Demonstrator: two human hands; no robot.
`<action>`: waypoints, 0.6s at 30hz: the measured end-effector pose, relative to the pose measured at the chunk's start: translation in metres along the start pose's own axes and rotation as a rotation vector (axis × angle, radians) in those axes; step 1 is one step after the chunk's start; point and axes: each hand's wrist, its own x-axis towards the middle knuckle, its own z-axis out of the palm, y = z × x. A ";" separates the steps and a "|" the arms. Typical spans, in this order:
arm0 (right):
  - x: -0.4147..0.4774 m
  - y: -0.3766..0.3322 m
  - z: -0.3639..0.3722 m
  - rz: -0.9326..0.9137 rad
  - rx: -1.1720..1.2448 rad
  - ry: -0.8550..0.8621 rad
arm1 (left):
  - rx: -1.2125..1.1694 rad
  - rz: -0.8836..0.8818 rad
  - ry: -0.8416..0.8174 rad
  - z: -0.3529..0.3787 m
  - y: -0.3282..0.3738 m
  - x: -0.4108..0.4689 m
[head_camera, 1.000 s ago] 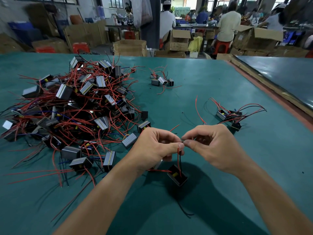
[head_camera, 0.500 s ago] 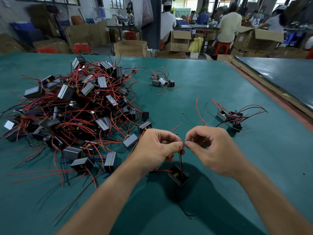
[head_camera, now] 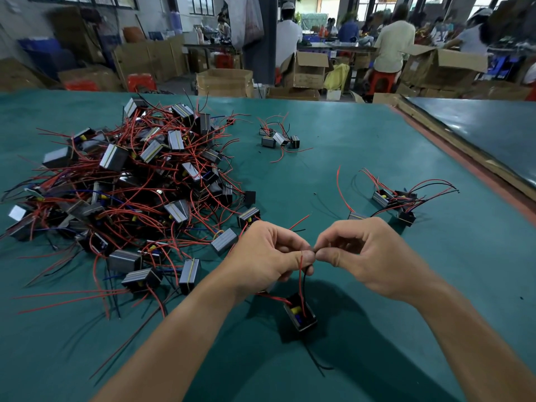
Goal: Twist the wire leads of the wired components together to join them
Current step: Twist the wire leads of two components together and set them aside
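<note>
My left hand [head_camera: 268,256] and my right hand [head_camera: 365,256] meet fingertip to fingertip above the green table, both pinching the ends of thin wire leads [head_camera: 301,274]. A red lead and a black lead hang down from the pinch to a small black box component [head_camera: 300,314] that dangles just above the table. Another lead runs from my left palm down to the left of that component. The pinched wire ends are hidden between my fingertips.
A big heap of the same components with red leads [head_camera: 139,192] covers the table's left half. A small cluster [head_camera: 280,139] lies farther back, and a joined group [head_camera: 397,201] lies at the right. The table [head_camera: 348,134] ends at a red strip on the right. People work among cardboard boxes behind.
My hands stay joined at the fingertips and have shifted only slightly; my right fingers have curled a little differently around the wire ends. The hanging component stays below.
</note>
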 end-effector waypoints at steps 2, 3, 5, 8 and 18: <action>0.000 -0.001 -0.001 0.032 0.012 -0.015 | 0.015 0.009 0.006 0.000 -0.001 0.001; 0.000 -0.002 -0.001 0.047 0.017 -0.021 | 0.025 0.021 0.007 0.000 -0.002 0.001; 0.000 -0.005 0.000 0.103 0.047 -0.038 | 0.039 0.062 0.016 0.001 -0.003 0.002; 0.002 -0.008 0.001 0.283 0.107 -0.099 | 0.162 0.182 0.083 0.007 -0.007 0.004; 0.003 -0.003 0.009 0.367 0.122 0.006 | 0.211 0.202 0.157 0.009 -0.013 0.007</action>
